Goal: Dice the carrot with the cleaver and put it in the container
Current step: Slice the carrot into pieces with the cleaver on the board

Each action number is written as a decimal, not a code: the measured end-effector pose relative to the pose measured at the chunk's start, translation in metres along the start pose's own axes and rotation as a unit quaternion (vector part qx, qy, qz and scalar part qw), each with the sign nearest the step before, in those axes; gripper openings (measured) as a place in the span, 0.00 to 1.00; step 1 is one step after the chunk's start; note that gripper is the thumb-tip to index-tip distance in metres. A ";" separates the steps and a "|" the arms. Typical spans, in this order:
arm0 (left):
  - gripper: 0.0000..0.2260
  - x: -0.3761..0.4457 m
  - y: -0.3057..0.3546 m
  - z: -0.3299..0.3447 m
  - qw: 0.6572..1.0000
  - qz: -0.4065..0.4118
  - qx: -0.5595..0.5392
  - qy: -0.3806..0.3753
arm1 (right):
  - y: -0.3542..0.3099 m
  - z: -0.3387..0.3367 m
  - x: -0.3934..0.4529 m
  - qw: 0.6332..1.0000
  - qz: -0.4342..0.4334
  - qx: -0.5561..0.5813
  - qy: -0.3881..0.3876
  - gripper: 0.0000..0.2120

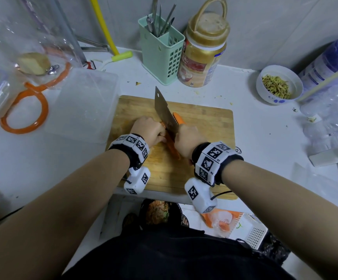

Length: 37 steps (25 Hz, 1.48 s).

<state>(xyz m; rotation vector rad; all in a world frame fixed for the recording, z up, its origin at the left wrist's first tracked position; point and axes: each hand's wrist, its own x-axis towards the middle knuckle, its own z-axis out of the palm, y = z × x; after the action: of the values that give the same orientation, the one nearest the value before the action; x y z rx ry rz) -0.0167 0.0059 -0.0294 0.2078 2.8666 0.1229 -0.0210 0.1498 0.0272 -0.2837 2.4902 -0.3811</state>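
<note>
My bench [265, 142] is white and crowded at the edges, with the board [204, 126] lying square in front of me near the middle. Just left of the board, touching or nearly so, sits the clear container [83, 106], still without any carrot in it as far as I can see. On the board the cleaver [165, 110] stands with its blade running away from me, edge down into the carrot [177, 117], which lies along the blade: one orange end shows beyond the steel on the right, another strip shows near me between my wrists. It looks like a lengthwise cut, so I judge I am early, making slabs before any dice. My right hand [186, 140] is closed round the handle, which my fist hides. My left hand [150, 131] is curled and pressing the carrot from the left, right beside the blade; I cannot tell just where my fingertips lie. To do this well I should keep those fingertips tucked back with knuckles against the flat of the blade, hold the carrot from rolling, and push down evenly rather than chop, since a round carrot can slip sideways under a long cut
</note>
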 end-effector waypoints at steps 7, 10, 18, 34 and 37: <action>0.14 0.000 0.000 0.004 1.000 0.002 -0.014 0.003 | 0.001 0.006 0.007 0.999 0.000 0.018 0.029 0.15; 0.14 -0.002 0.000 0.005 1.000 -0.003 -0.029 0.003 | 0.002 0.008 0.008 0.999 0.001 0.017 0.028 0.17; 0.13 -0.003 0.000 0.004 0.999 -0.012 -0.043 0.001 | 0.004 0.012 0.006 0.998 -0.010 0.001 0.057 0.12; 0.12 -0.001 -0.006 0.001 0.998 -0.004 -0.068 -0.004 | -0.003 0.019 0.004 0.996 -0.003 0.048 0.075 0.17; 0.13 0.000 -0.006 0.004 0.997 -0.007 -0.080 -0.002 | -0.004 0.016 0.007 0.997 0.004 0.055 0.060 0.17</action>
<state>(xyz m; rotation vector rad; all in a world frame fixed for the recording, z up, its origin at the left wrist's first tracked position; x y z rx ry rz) -0.0163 -0.0002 -0.0337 0.1548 2.8366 0.3470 -0.0162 0.1407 0.0124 -0.2121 2.5743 -0.5454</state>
